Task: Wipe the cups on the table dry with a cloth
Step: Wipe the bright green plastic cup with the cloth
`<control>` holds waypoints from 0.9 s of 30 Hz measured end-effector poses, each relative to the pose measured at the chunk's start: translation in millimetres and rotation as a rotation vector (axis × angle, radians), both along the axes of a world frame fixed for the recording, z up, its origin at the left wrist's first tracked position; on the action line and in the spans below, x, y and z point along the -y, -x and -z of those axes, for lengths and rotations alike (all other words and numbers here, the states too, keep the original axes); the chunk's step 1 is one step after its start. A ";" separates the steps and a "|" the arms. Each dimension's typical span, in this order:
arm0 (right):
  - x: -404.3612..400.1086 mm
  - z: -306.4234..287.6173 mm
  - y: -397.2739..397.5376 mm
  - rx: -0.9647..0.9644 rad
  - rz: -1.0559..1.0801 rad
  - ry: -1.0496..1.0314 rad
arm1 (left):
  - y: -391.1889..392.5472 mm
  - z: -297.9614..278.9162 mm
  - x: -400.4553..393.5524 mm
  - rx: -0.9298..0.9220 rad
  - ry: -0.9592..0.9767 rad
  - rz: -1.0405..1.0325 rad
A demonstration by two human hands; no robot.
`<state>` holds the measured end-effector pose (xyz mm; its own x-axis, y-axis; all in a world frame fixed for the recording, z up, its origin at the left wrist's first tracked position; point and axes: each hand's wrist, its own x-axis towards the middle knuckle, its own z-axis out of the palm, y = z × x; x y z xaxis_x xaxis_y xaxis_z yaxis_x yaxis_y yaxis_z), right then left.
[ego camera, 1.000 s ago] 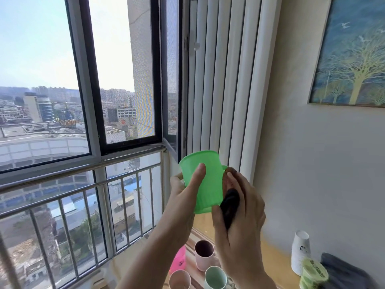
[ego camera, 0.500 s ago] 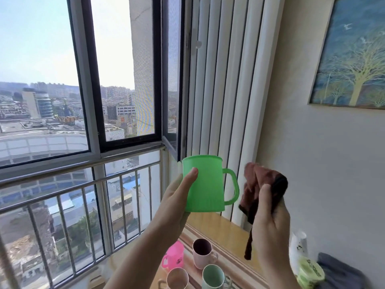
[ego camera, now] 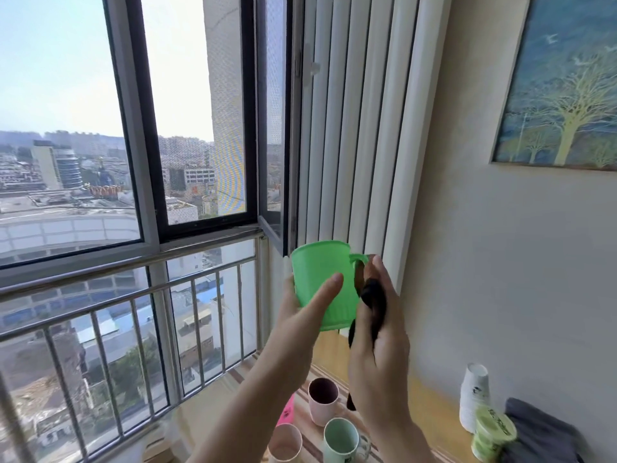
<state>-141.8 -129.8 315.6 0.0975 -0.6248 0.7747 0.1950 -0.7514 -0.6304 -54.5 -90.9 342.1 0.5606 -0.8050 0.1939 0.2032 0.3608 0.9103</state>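
Observation:
My left hand [ego camera: 302,315] holds a green plastic cup [ego camera: 322,279] upright in the air, thumb across its front and fingers behind. My right hand [ego camera: 379,332] grips a dark brown cloth [ego camera: 372,295] and presses it against the cup's right side at the handle. Below on the wooden table [ego camera: 430,409] stand a pale pink cup [ego camera: 323,401], a mint green cup [ego camera: 340,439], a beige cup [ego camera: 285,444] and a bright pink cup [ego camera: 287,411], partly hidden by my left forearm.
A stack of white paper cups [ego camera: 474,396] and a green-labelled tub [ego camera: 494,432] stand at the table's right, beside a grey folded cloth [ego camera: 541,429]. A window with a metal railing [ego camera: 133,289] fills the left. White vertical blinds [ego camera: 360,128] hang behind the cup.
Half a second ago my right hand held the cloth away from the cup to the right; it has come back against the cup's handle side. The cup is tilted slightly now.

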 end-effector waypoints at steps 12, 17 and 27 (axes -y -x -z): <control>8.0 -4.6 14.1 0.163 -0.206 -0.116 | -10.8 2.8 -4.3 -0.118 0.050 0.156; -7.3 3.5 3.2 0.054 -0.209 -0.015 | 3.9 1.5 4.6 -0.124 0.181 0.120; 0.5 10.2 10.3 -0.069 -0.041 0.186 | -2.5 -1.1 -5.9 0.158 -0.008 0.176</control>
<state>-152.1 -130.3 305.4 0.1763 -0.4658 0.8672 0.1887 -0.8486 -0.4942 -52.0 -85.0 343.1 0.3742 -0.8898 0.2614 0.1168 0.3248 0.9385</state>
